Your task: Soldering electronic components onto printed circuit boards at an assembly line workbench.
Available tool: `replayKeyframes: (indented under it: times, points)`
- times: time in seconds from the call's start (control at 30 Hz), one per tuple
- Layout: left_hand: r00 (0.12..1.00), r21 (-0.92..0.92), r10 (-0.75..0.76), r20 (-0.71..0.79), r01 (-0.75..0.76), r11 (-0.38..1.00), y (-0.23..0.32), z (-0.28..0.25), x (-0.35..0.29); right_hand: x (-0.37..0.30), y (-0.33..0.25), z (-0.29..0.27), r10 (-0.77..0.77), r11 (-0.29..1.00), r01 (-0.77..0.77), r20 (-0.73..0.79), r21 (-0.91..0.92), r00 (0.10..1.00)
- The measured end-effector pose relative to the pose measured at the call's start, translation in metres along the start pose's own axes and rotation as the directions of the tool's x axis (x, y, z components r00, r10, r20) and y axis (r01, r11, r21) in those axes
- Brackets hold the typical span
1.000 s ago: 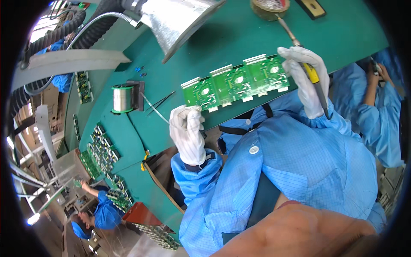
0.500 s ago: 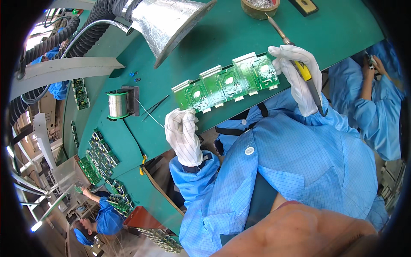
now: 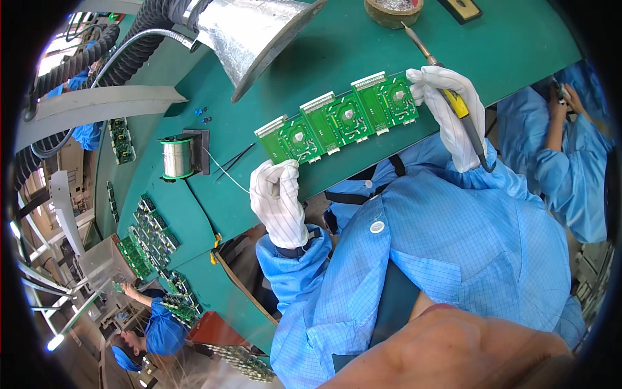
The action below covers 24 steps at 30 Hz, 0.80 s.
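A green circuit board panel (image 3: 339, 119), made of several joined sections, is held just above the bench between my gloved hands. My left hand (image 3: 277, 194) pinches at its left corner; a thin solder wire (image 3: 223, 170) runs into these fingers from the spool (image 3: 177, 159). My right hand (image 3: 456, 110) is wrapped round a soldering iron (image 3: 459, 107) with a yellow and black handle, and its fingertips meet the panel's right end. The iron's tip points up and away from the panel. Whether the left fingertips press the wire against the panel is hidden.
A foil-covered fume hood (image 3: 256, 39) hangs over the bench at the upper left. At the far edge sit a round tip-cleaning bowl (image 3: 394, 13) and a dark stand (image 3: 461, 9). Tweezers (image 3: 234, 162) lie beside the spool; several boards (image 3: 152, 227) lie left. Co-workers sit nearby.
The panel has tilted, so the glare on it is gone and its solder pads show clearly. It has shifted slightly left and away, with my left hand rising a little.
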<state>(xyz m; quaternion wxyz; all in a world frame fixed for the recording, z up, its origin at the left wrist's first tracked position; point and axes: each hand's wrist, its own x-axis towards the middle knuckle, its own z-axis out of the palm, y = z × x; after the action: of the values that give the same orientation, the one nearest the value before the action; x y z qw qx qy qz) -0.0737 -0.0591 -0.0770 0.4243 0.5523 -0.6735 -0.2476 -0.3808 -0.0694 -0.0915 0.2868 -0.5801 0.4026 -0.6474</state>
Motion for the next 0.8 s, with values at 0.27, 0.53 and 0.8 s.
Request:
replayKeyframes:
  times: [0.27,0.53,0.8]
  points:
    - [0.966,0.101,-0.254,0.042,0.249,0.963,0.012,0.009,0.009,0.029,-0.025,-0.012,-0.123,0.743,0.345,0.391,-0.573,0.912]
    - [1.0,0.043,0.011,0.018,-0.011,0.999,0.008,0.025,0.012,0.047,-0.019,0.017,-0.036,0.66,0.535,0.689,-0.527,0.724]
    - [0.974,-0.1,-0.225,-0.022,0.222,0.97,0.008,0.018,0.012,0.047,-0.03,-0.022,-0.216,0.635,0.589,0.618,-0.5,0.756]
